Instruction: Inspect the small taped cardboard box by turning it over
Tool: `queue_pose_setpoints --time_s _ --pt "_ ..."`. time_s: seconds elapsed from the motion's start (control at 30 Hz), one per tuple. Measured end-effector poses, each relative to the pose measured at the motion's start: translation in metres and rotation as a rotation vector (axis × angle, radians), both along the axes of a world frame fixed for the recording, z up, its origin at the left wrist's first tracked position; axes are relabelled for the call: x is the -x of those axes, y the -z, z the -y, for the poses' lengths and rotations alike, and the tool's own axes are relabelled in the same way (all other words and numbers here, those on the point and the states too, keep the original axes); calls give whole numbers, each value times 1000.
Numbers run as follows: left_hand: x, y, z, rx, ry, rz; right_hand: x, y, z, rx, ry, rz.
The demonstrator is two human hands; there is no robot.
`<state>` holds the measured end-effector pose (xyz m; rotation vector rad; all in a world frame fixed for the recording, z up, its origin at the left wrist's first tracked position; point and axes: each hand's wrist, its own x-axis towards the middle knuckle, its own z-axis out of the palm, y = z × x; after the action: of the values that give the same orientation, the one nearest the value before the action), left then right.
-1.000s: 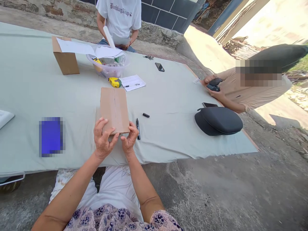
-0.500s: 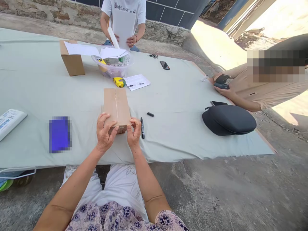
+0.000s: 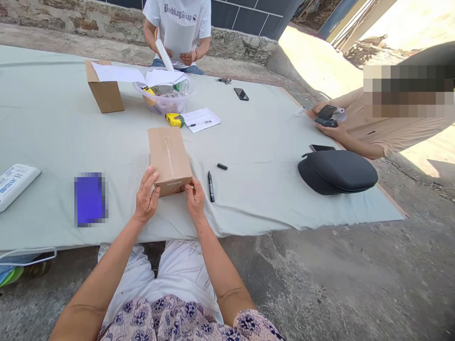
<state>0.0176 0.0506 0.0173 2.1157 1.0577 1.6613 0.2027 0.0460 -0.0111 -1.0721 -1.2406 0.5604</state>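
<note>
A brown cardboard box (image 3: 168, 154) rests on the cloth-covered table before me, its top flaps closed along a lengthwise seam. My left hand (image 3: 146, 196) grips its near left corner, thumb against the front face. At the near right corner, my right hand (image 3: 195, 196) holds the box with thumb and fingers. Printing shows on the front face, too small to read. Just right of my right hand lies an uncapped black marker (image 3: 211, 186). Its black cap (image 3: 222, 166) sits apart, a little farther off.
Beyond the box are a yellow tape measure (image 3: 174, 120), a written sheet (image 3: 201, 119) with a pen, a plastic basin (image 3: 167, 100) and another carton (image 3: 106, 97). A black case (image 3: 337, 172) stands right. Two other people sit at the far and right edges, hands occupied.
My left hand has slid from the box's top to its left corner, uncovering the front face. The box is turned slightly. The person across has lowered the white sheet.
</note>
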Motion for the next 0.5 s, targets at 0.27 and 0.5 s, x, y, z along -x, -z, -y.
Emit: queue_pose_setpoints --time_s 0.27,0.5 --pt "-1 23 -2 331 -90 126 5 3 -4 204 58 124" --pt "1 22 -1 371 -176 6 6 -3 -1 296 44 69"
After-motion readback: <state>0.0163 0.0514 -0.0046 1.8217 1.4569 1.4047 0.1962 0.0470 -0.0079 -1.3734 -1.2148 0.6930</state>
